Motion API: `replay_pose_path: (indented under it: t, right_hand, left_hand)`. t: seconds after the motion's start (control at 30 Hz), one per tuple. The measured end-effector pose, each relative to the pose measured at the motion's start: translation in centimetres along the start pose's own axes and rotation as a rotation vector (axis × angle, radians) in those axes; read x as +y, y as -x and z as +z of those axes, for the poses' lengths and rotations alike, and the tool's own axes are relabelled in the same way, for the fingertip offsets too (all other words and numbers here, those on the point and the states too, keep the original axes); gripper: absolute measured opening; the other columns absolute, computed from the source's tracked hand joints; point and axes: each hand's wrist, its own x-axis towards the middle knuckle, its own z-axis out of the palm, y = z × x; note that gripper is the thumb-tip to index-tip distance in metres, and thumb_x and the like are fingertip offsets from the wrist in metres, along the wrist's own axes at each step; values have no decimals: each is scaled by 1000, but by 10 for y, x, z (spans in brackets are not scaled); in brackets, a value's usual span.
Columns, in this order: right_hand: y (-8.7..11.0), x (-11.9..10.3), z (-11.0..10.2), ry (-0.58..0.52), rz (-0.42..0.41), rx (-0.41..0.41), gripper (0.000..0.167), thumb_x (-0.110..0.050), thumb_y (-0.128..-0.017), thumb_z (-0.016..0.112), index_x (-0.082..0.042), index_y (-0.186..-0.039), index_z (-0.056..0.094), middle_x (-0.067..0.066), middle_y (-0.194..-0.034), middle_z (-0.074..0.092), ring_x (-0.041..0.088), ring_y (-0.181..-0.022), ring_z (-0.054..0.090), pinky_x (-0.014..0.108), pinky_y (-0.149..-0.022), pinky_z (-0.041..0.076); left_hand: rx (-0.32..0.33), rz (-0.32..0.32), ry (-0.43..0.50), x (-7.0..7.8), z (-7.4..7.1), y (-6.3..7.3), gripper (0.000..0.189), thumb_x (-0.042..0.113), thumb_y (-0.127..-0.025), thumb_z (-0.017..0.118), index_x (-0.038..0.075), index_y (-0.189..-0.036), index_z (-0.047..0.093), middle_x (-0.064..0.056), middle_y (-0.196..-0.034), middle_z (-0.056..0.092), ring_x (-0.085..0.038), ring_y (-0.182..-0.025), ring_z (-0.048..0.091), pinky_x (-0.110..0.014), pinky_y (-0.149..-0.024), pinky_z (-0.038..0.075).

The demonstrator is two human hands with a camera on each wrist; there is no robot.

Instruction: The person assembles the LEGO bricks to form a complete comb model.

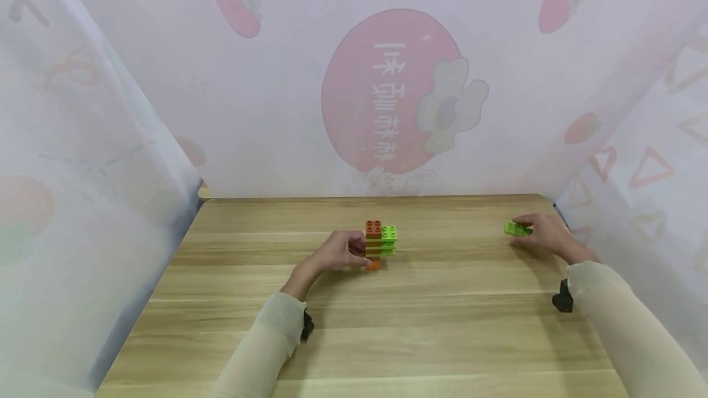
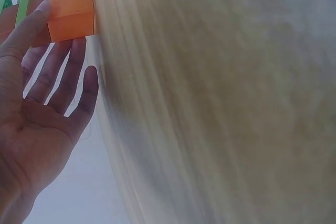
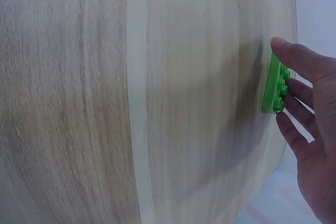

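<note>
Near the middle of the table, my left hand [image 1: 334,253] pinches a stack of toy building bricks between thumb and fingers. Brown-orange bricks [image 1: 373,230] form its column, and bright green bricks [image 1: 389,233] jut out to the right in layers. At the bottom sits an orange brick [image 2: 72,15], which the left wrist view shows near the thumb tip. Far to the right, my right hand [image 1: 546,236] grips a flat green brick [image 3: 273,85] by its ends. Its studs face the palm in the right wrist view, and the brick is low at the tabletop.
The wood-grain table [image 1: 431,324] stretches under both hands. Behind it hangs a pale printed curtain [image 1: 276,109], with more curtain along the left and right sides. A dark wrist device [image 1: 563,297] hangs below the right sleeve.
</note>
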Motion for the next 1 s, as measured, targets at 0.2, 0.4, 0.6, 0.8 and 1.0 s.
replay_pose_path:
  t: [0.2,0.4,0.6,0.8,1.0]
  right_hand:
    - [1,-3,2,-17,-18,-3,54,-18,-87,87,13,-126,68,33,-119,71,51,-110,67,64,-93,54]
    - [0,-2,5,-14,-16,-7,41,-11,-86,87,11,-118,73,30,-113,73,47,-105,69,61,-90,55]
    - [1,0,6,-30,-23,-6,31,-4,-84,86,9,-110,77,27,-105,76,43,-98,71,57,-84,58]
    - [2,0,7,-34,-50,-14,29,-6,-84,86,9,-107,77,25,-104,77,42,-96,72,58,-83,59]
    - [3,-1,8,-39,-69,-11,27,-8,-85,86,7,-107,78,22,-102,77,40,-94,72,57,-82,59]
  left_hand:
    - [2,2,-8,-1,1,0,22,12,-87,89,11,-99,71,0,-96,75,-12,-87,69,-28,-77,59]
    - [4,2,-3,-1,0,-1,22,12,-87,89,10,-100,71,-1,-98,76,-13,-90,70,-30,-81,60]
    - [-3,3,-2,-2,0,-2,23,13,-87,90,11,-100,70,-2,-101,76,-14,-93,71,-32,-83,61]
    - [0,6,-9,-1,-1,-1,23,13,-87,90,11,-99,70,-2,-100,75,-14,-93,70,-31,-83,61]
    - [-1,11,-5,-1,-1,-1,24,12,-87,90,9,-100,70,-3,-99,76,-15,-92,71,-31,-82,61]
